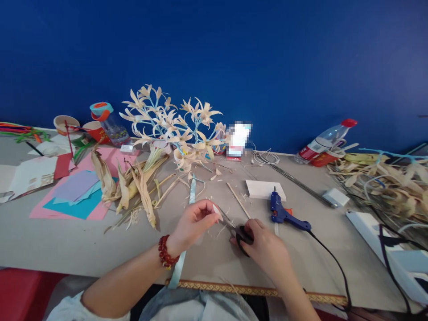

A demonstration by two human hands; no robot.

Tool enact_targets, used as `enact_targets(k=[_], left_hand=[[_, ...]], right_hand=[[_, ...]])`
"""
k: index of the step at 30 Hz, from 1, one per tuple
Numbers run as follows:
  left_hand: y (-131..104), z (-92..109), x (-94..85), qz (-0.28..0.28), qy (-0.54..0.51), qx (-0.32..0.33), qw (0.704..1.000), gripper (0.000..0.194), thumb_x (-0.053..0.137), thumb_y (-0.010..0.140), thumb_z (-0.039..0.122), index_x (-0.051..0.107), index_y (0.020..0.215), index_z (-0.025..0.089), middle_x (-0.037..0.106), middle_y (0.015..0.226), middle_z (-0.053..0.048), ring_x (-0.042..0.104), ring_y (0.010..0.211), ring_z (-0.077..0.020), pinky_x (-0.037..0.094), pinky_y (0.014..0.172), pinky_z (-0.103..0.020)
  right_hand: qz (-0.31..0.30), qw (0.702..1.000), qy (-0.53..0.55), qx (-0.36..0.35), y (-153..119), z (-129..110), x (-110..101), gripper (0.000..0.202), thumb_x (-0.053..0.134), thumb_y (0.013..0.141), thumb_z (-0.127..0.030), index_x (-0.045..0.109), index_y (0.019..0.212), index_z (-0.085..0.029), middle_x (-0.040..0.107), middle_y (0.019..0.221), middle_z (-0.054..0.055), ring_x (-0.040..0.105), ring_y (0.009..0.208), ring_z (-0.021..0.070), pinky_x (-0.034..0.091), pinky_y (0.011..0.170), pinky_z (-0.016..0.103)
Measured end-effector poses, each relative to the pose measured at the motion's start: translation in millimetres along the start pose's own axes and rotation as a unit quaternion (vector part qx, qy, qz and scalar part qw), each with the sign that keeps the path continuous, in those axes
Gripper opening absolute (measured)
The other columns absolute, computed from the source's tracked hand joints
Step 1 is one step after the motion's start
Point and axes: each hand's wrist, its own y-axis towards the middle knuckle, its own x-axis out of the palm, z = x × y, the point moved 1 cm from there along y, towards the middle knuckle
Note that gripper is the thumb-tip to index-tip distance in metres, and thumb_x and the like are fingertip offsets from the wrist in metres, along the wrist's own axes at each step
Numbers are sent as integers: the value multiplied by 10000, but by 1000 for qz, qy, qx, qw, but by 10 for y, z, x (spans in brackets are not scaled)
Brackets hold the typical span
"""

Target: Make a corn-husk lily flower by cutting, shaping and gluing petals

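Observation:
My left hand (195, 220), a red bead bracelet on its wrist, pinches a small pale pointed piece of corn husk (218, 213) between thumb and fingers. In my right hand (269, 249) is a pair of scissors (241, 236) with black handles; the blades point up and left, close to the piece. Whether the blades touch it I cannot tell. A light blue ribbon (192, 191) runs under my left hand to the table's front edge. Thin pale scraps lie around the blades. A thin wooden stick (237, 199) rests just beyond my right hand.
Husk flowers (174, 122) on blue stems stand at the back, dried corn husks (143, 196) nearer left. Coloured paper (72, 211) lies left. Right are a blue glue gun (281, 213) with its cable, a white block (264, 189), a bottle (323, 141) and a power strip (371, 243).

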Motion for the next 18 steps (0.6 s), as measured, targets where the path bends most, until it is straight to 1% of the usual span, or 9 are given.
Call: enact_targets(k=[3,6,8,9,11,13,14,16,18], left_hand=[[-1,-11,-6,3,-1,-6,1000,209,685,808,315,560,724,170,578,764,-2,509,707,-130,393,706,-262],[-2,-16,-4,-1,-22,-15,1000,206,684,806,306,559,717,169,580,753,-2,516,707,-132,401,716,-263],[0,-28,-2,-5,-37,-24,999,196,681,809,294,567,716,165,582,751,-6,525,715,-134,407,725,-261],[2,-39,-3,-6,-43,-30,999,188,677,813,285,574,716,162,581,745,-7,528,716,-133,409,726,-258],[7,-66,-11,-7,-53,-42,998,172,670,819,269,591,717,155,577,726,-7,531,709,-129,412,721,-250],[12,-92,-24,-6,-66,-50,997,162,664,824,263,607,721,151,575,705,-4,534,699,-125,418,719,-244],[15,-101,-32,-3,-75,-53,996,158,663,824,263,612,725,151,574,700,-1,537,699,-124,423,723,-243],[20,-112,-45,4,-93,-56,994,148,664,818,259,617,728,152,570,695,3,541,701,-123,432,733,-245],[26,-117,-50,9,-106,-61,992,143,667,809,250,611,720,153,560,686,8,540,695,-122,438,731,-246]], right_hand=[[-49,998,3,-31,63,31,-72,195,692,747,-319,546,827,-216,676,844,36,628,681,210,305,540,258],[-89,992,33,-85,123,52,-229,211,725,706,-243,586,863,-221,697,838,17,631,671,192,342,548,252],[-78,988,53,-125,156,10,-341,208,727,738,-263,617,912,-232,704,792,6,622,612,175,362,526,250],[-47,985,66,-153,172,-35,-387,198,707,777,-275,627,954,-234,709,798,11,614,583,164,377,515,250],[59,964,87,-245,202,-166,-452,196,630,865,-249,629,1060,-227,724,914,50,626,602,152,433,537,252],[160,914,79,-365,234,-315,-471,216,567,908,-173,631,1108,-222,720,1036,80,665,737,167,491,637,263],[193,887,64,-414,254,-380,-468,221,553,911,-137,642,1094,-222,723,1049,79,671,795,178,504,683,273],[225,851,27,-473,304,-474,-451,206,551,903,-98,666,1026,-215,740,995,64,667,823,189,512,711,289],[239,838,4,-491,354,-513,-436,171,558,901,-101,676,972,-203,747,944,60,659,780,187,516,687,292]])
